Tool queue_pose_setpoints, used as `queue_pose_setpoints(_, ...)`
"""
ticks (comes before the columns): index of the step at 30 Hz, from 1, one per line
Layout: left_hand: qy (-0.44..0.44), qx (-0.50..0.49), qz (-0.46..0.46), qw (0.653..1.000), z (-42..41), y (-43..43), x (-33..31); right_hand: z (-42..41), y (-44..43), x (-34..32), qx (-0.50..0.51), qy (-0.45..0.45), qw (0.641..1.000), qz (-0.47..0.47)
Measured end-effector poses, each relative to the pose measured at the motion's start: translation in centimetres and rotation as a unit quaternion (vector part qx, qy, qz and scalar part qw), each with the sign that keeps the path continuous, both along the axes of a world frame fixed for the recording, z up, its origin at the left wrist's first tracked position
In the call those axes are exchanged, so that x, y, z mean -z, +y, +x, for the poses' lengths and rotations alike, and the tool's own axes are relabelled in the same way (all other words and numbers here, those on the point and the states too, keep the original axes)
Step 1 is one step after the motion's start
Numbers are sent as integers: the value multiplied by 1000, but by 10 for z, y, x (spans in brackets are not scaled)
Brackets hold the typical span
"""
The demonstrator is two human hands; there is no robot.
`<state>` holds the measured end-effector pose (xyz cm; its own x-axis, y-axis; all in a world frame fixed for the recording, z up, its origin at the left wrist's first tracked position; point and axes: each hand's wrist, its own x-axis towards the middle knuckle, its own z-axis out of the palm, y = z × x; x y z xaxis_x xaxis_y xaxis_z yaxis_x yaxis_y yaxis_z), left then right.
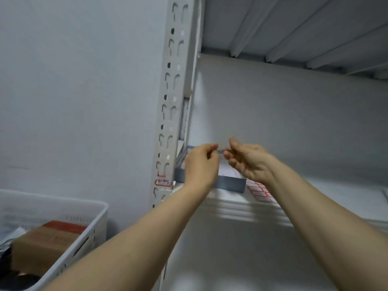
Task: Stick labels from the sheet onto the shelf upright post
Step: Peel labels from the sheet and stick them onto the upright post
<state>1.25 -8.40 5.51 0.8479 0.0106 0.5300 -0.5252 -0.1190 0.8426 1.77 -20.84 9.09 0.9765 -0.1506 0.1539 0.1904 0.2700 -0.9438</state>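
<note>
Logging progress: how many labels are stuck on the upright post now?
1: a red-bordered label low on the post, left of the grey tray. A red mark just above may be another.

A single wide-angle camera on the person's head looks forward and tilts up into a white shelving unit, close enough that both forearms fill the lower frame. The shelf upright post (168,114) rises left of centre, and the upper shelf (294,28) shows its underside at top right. The left hand (201,164) and right hand (249,162) meet mid-frame above the lower shelf (241,208) front edge.
</note>
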Motion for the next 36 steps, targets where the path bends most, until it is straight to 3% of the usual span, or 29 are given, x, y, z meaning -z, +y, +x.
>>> queue_pose_setpoints(7,36,79,-70,994,14,-23,-16,5,-18,-4,-60,58,994,69)
queue_pose_setpoints(12,-11,27,-59,998,23,-31,-16,6,-24,-3,-82,76,989,100)
queue_pose_setpoints(16,-123,-37,60,990,29,-32,-16,6,-29,-2,-82,92,984,126)
queue_pose_setpoints(19,-230,-93,202,947,36,-29,-17,4,-35,-1,-79,100,984,122)
queue_pose_setpoints(25,-261,-132,315,903,45,-26,-23,1,-37,-3,-83,107,984,118)
queue_pose_setpoints(27,-232,-124,286,921,47,-27,-23,1,-37,-3,-79,104,986,106)
queue_pose_setpoints(31,-28,-12,119,992,47,-31,-26,5,-39,-3,-43,90,993,65)
queue_pose_setpoints(36,125,102,-14,987,45,-29,-30,10,-45,0,-10,81,996,29)
